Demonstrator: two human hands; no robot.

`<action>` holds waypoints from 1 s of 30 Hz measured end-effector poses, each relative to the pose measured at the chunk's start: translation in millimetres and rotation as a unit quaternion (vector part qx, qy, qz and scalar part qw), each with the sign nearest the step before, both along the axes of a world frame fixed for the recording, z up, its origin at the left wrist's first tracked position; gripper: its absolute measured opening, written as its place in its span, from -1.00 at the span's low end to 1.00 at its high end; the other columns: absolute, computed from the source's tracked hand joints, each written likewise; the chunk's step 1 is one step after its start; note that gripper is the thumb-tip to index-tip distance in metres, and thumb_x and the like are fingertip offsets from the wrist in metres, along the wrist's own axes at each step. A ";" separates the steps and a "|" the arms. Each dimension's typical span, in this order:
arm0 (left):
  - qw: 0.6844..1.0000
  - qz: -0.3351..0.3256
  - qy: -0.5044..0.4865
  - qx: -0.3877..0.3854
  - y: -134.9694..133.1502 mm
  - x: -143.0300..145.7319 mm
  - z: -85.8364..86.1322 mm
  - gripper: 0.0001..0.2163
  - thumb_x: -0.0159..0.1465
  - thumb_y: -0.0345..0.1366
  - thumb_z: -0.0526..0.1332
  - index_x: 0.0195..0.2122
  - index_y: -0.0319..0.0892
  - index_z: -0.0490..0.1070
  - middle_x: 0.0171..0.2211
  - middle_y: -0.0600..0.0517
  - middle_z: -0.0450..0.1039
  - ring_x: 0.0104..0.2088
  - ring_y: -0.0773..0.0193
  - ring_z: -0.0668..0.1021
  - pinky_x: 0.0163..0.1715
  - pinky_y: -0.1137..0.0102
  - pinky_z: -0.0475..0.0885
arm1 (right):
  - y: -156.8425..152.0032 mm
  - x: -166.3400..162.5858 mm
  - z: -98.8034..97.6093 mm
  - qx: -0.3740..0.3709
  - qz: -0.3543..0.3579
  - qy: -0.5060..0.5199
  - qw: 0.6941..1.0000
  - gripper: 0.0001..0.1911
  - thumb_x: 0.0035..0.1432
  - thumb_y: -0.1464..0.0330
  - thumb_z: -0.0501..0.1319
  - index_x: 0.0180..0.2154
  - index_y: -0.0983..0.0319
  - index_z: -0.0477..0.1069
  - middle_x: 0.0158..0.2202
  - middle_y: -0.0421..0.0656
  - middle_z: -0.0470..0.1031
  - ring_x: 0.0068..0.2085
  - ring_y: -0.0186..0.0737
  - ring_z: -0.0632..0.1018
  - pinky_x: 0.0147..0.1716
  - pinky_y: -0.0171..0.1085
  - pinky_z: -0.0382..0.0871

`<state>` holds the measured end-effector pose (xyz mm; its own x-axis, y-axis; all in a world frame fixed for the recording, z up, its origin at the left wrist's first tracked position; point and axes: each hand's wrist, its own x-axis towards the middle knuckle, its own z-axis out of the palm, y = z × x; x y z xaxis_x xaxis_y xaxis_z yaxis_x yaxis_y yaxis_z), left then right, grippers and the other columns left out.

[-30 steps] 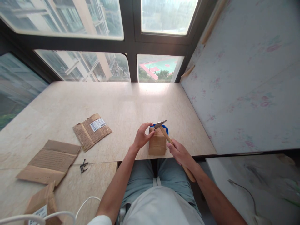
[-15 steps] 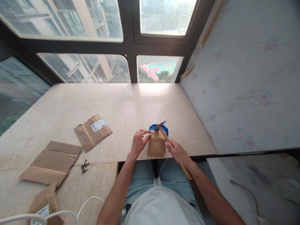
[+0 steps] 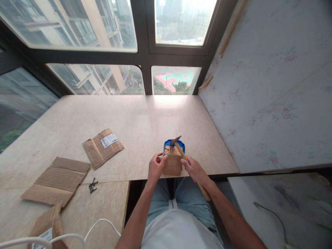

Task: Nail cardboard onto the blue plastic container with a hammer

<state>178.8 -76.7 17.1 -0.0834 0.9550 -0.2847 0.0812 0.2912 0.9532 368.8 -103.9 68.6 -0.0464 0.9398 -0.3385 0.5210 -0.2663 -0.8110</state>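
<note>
A small brown cardboard box stands at the table's near edge, in front of me. My left hand grips its left side, thumb on the near upper edge and fingers bent behind. Dark nails show on the top of the box, near its left side. My right hand is closed around the wooden handle of a hammer. The hammer's metal head lies over the far part of the box top, against a blue plastic piece behind it. Whether the head touches the box I cannot tell.
Several loose dark nails lie to the left on the table. Flattened cardboard, a labelled cardboard piece and a white cable are also at the left. A papered wall bounds the right; windows are ahead.
My left hand has let go of a nail on the box top and moved down to the box's left side. The hammer stays in my right hand, nearly in place. The view has tilted slightly.
</note>
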 end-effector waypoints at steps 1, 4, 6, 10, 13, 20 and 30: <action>1.000 -0.002 -0.021 -0.011 -1.9 1.0 -1.3 -0.53 0.09 0.01 0.33 -0.13 -0.28 0.46 -0.52 0.01 0.52 -0.48 0.24 0.56 -0.52 0.45 0.40 | -0.6 0.4 -1.3 -0.001 0.000 0.008 1.000 -0.70 0.31 0.13 -0.03 -0.27 0.21 0.27 -0.58 -0.32 0.27 -0.73 -0.43 0.25 -0.75 -0.39 0.02; 0.997 -0.015 -0.072 -0.017 -4.4 2.7 -1.7 -0.58 0.08 -0.03 0.35 -0.20 -0.28 0.47 -0.47 -0.04 0.57 -0.44 0.22 0.58 -0.49 0.45 0.41 | -3.6 2.0 -5.9 -0.003 -0.009 0.037 0.999 -0.68 0.31 0.09 -0.02 -0.30 0.19 0.25 -0.62 -0.37 0.20 -0.77 -0.43 0.22 -0.81 -0.40 0.01; 0.995 -0.023 -0.094 -0.009 -4.6 2.6 0.1 -0.61 0.08 -0.04 0.36 -0.23 -0.27 0.48 -0.39 -0.09 0.59 -0.38 0.21 0.60 -0.45 0.44 0.43 | -6.3 3.3 -7.8 0.002 -0.024 0.065 0.998 -0.65 0.30 0.05 -0.01 -0.34 0.18 0.23 -0.64 -0.39 0.17 -0.79 -0.44 0.20 -0.85 -0.41 0.00; 0.994 -0.017 -0.107 0.007 -4.9 0.4 4.1 -0.66 0.07 -0.08 0.37 -0.28 -0.26 0.50 -0.32 -0.10 0.61 -0.32 0.20 0.60 -0.36 0.42 0.44 | -9.7 5.1 -3.4 0.024 -0.069 0.115 0.991 -0.62 0.25 -0.01 0.07 -0.37 0.16 0.19 -0.66 -0.42 0.14 -0.81 -0.46 0.16 -0.89 -0.42 0.01; 0.996 -0.008 -0.091 0.012 -6.5 -0.7 7.9 -0.67 0.06 -0.09 0.38 -0.29 -0.26 0.51 -0.36 -0.09 0.60 -0.35 0.22 0.59 -0.35 0.42 0.44 | -5.6 4.4 5.3 0.058 -0.102 0.121 0.986 -0.63 0.19 0.00 0.17 -0.35 0.16 0.21 -0.67 -0.42 0.16 -0.81 -0.45 0.18 -0.88 -0.44 0.02; 0.992 -0.018 -0.125 0.012 -13.4 5.2 16.7 -0.64 0.04 -0.06 0.39 -0.29 -0.24 0.50 -0.37 -0.06 0.58 -0.37 0.23 0.57 -0.41 0.44 0.41 | 30.1 -4.5 15.2 0.141 -0.098 0.130 0.976 -0.62 -0.01 0.14 0.35 -0.24 0.17 0.29 0.01 -0.03 0.53 -0.55 -0.34 0.51 -0.68 -0.35 0.39; 0.987 -0.051 -0.148 0.018 -11.3 8.8 17.5 -0.70 0.04 -0.11 0.39 -0.33 -0.23 0.49 -0.41 0.00 0.53 -0.44 0.32 0.49 -0.46 0.47 0.33 | 45.4 -22.7 -1.2 0.130 -0.001 0.133 0.983 -0.86 0.08 0.40 0.22 -0.34 0.15 0.25 -0.26 -0.14 0.61 -0.06 -0.10 0.61 -0.15 -0.16 0.49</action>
<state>187.5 -88.0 34.6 0.0962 0.9640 -0.2479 -0.1753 0.2616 0.9491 346.1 -58.5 67.3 -0.0995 0.9930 -0.0635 0.2806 -0.0332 -0.9592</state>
